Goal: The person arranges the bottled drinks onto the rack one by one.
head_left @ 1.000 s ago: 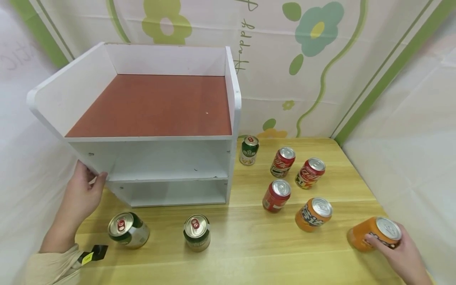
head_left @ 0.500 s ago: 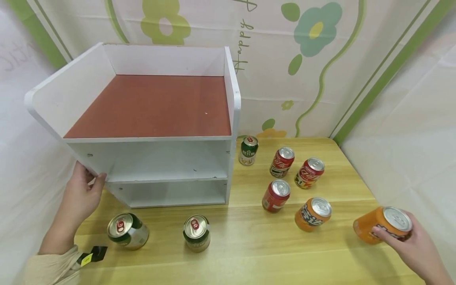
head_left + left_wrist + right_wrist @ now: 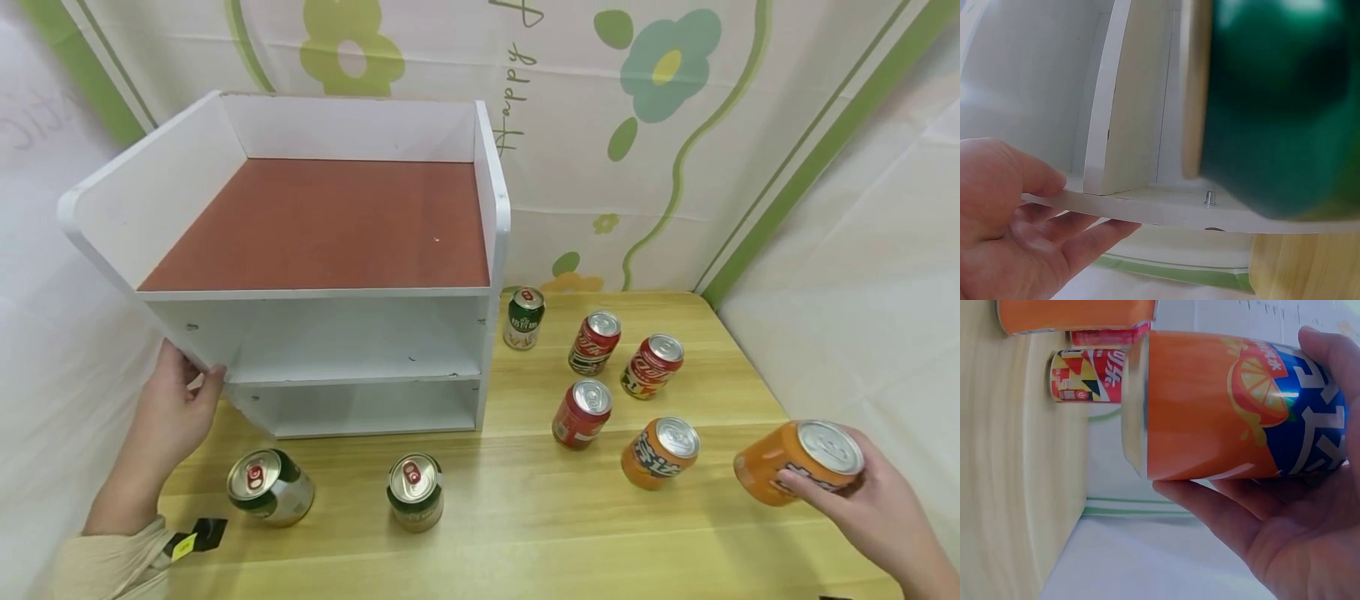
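Observation:
My right hand (image 3: 873, 508) grips an orange soda can (image 3: 787, 462) round its side and holds it tilted above the table at the right; the right wrist view shows the can's bottom rim off the wood. At the left, my left hand (image 3: 171, 408) pinches the side panel edge of a white shelf unit (image 3: 360, 381), thumb on the inner side and fingers outside, as the left wrist view shows. A green can (image 3: 272, 487) stands close by that hand and looms large in the left wrist view. Another green can (image 3: 415, 492) stands in front of the shelf.
A second orange can (image 3: 660, 452) stands left of the held one. Behind it are several red cans (image 3: 581, 414) and a green can (image 3: 523, 318) beside the shelf. The wooden table (image 3: 540, 533) meets fabric walls (image 3: 862, 250) at the back and sides.
My right hand has raised the orange soda can off the table, first shifting right and then slightly back left. The left hand stays on the shelf unit's side panel.

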`<state>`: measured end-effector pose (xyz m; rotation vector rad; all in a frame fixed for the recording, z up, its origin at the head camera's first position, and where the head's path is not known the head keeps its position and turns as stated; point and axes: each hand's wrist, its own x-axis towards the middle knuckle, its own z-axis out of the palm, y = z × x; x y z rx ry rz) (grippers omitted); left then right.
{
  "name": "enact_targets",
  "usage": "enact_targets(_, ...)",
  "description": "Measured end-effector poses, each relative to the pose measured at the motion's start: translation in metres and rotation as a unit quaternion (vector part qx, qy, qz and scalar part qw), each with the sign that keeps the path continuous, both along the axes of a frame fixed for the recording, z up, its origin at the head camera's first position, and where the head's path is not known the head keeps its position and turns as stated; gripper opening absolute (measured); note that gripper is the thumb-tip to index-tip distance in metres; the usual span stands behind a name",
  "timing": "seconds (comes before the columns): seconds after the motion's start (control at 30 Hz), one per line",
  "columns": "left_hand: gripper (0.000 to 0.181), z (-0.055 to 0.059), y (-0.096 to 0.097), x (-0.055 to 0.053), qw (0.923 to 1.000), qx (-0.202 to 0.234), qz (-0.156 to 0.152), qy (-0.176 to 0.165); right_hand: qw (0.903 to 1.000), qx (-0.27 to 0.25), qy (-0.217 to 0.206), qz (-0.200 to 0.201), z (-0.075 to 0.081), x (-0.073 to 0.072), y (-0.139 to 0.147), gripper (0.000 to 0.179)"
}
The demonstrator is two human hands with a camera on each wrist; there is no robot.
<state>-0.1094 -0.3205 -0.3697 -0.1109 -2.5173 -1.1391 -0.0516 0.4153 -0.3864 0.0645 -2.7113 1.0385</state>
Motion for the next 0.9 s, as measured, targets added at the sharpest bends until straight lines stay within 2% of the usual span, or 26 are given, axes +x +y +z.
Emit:
enact_targets(0.27,0.053,0.0,0.0,0.001,1.0,0.003,0.001,-0.001,0.9986,0.021,-0.017,0.046,0.019,-0.017,-0.011,0.067)
enact_targets(0.53,0.054,0.001,0.001,0.0,1.0,0.004,-0.001,0.0,0.9958,0.001,0.009,0.091,0.026,-0.024,-0.031,0.07)
enact_targets(0.9,0.057,0.002,0.002,0.0,1.0,0.004,0.007,0.004,0.9917,-0.001,0.008,0.128,0.044,-0.027,-0.084,0.068)
